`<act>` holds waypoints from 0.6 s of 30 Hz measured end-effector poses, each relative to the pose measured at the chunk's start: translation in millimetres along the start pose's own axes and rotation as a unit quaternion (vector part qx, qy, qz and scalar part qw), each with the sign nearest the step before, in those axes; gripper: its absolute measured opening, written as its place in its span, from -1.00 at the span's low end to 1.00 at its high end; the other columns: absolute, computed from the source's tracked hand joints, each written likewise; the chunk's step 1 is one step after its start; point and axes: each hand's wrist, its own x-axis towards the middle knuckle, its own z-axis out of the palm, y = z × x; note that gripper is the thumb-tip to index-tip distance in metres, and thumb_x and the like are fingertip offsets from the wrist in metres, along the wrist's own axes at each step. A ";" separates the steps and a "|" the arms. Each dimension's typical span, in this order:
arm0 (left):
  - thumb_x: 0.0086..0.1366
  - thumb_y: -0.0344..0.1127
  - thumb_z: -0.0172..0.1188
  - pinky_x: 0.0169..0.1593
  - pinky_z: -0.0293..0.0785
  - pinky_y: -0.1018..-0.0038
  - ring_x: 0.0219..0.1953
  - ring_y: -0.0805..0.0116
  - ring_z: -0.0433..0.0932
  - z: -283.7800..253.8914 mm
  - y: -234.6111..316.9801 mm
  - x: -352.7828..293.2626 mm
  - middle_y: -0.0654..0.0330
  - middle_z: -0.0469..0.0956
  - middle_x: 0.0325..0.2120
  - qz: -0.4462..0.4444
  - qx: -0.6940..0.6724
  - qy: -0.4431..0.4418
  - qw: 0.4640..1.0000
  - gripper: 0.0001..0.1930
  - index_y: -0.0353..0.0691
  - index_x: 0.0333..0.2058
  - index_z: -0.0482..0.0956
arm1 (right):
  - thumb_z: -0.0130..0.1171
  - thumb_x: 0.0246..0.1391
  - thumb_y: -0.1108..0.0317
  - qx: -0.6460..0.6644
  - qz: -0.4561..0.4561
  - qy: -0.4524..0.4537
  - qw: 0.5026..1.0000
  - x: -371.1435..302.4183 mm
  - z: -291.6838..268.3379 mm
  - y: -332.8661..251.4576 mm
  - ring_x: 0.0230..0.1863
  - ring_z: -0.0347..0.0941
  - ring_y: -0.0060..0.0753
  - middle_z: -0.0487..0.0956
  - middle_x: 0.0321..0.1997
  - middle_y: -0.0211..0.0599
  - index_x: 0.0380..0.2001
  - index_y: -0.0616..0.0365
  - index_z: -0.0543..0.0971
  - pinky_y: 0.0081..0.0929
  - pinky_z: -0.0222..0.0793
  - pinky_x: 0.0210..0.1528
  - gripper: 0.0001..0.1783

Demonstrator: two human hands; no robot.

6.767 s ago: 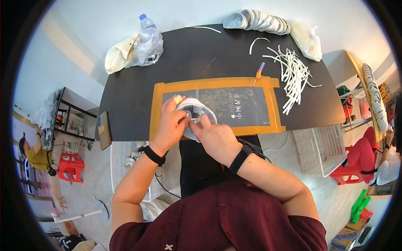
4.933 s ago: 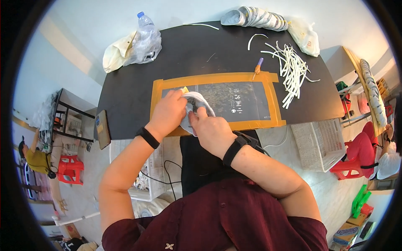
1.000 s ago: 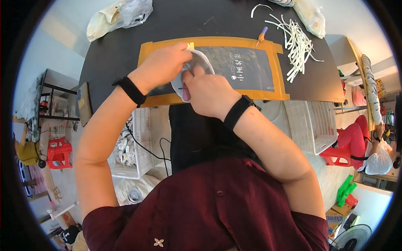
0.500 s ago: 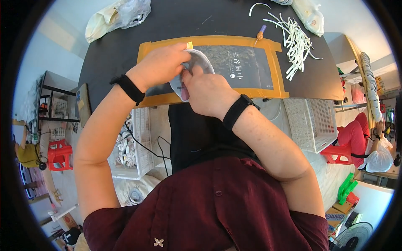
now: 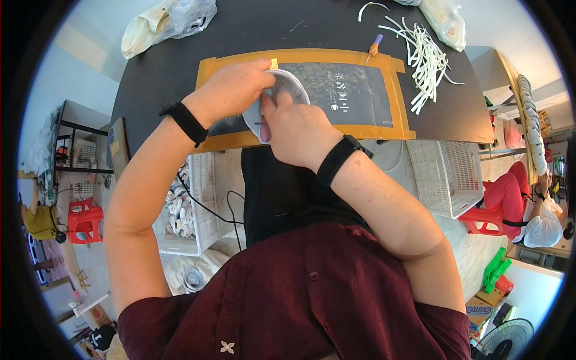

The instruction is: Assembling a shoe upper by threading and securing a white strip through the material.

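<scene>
A hollow, cup-shaped piece (image 5: 298, 82) in pale grey and white, which looks like fabric, is held over a dark printed board (image 5: 360, 90) edged with tan tape. My left hand (image 5: 237, 87) has its closed fingers on the rim at the far left side, beside a small yellow tab (image 5: 274, 64). Reaching into the hollow, my right hand (image 5: 300, 133) has its thumb and fingers bent inside the piece. A thin dark line, perhaps a needle or thread, shows near that thumb. What the right fingertips grip is hidden.
An orange-and-purple-handled awl (image 5: 374, 47) lies on the board's far edge, beside a heap of white strips (image 5: 427, 66). Plastic bags (image 5: 171, 24) sit at the table's far left. White crates (image 5: 447, 174) flank my legs below. A co-worker (image 5: 519, 198) sits at right.
Both hands stay on the pale piece with almost no movement. The right fingers have shifted very slightly inside it.
</scene>
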 end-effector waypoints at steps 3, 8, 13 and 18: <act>0.07 -0.49 0.17 -0.19 0.51 0.22 -0.19 0.05 0.55 -0.4 7.3 0.2 0.11 0.50 -0.25 -0.017 0.024 -0.029 0.999 -0.98 -0.26 -0.46 0.54 | 0.05 0.12 0.31 -0.004 0.005 -0.024 1.000 2.7 -5.3 1.0 -0.13 0.58 0.11 0.48 -0.03 0.10 0.18 0.20 0.33 -0.12 0.52 -0.11 -0.46; 0.02 -0.43 0.18 -0.19 0.57 0.34 -0.10 0.24 0.51 3.8 18.4 -0.3 0.22 0.51 -0.22 0.022 0.135 0.051 0.989 -0.92 -0.21 -0.45 0.57 | 0.08 0.11 0.26 -0.005 0.006 -0.008 1.000 4.3 -0.1 4.1 -0.12 0.58 0.05 0.50 -0.06 0.07 0.06 0.22 0.42 -0.15 0.51 -0.11 -0.54; 0.04 -0.43 0.20 -0.16 0.55 0.35 -0.09 0.18 0.51 -21.1 19.2 9.1 0.18 0.52 -0.15 0.068 0.186 0.135 0.971 -0.85 -0.24 -0.35 0.55 | 0.12 0.08 0.23 0.013 -0.005 0.013 1.000 9.3 -2.3 9.9 -0.16 0.60 0.04 0.53 -0.08 0.07 -0.04 0.23 0.51 -0.16 0.52 -0.14 -0.59; 0.23 -0.42 0.19 -0.01 0.48 0.29 0.00 0.08 0.49 -77.2 27.4 30.9 0.13 0.51 0.00 0.040 0.104 0.116 0.987 -0.91 -0.28 -0.31 0.51 | 0.04 0.10 0.27 0.023 0.005 -0.047 0.999 5.6 -11.6 8.1 0.01 0.52 0.12 0.44 0.08 0.12 0.17 0.11 0.37 -0.08 0.44 0.05 -0.47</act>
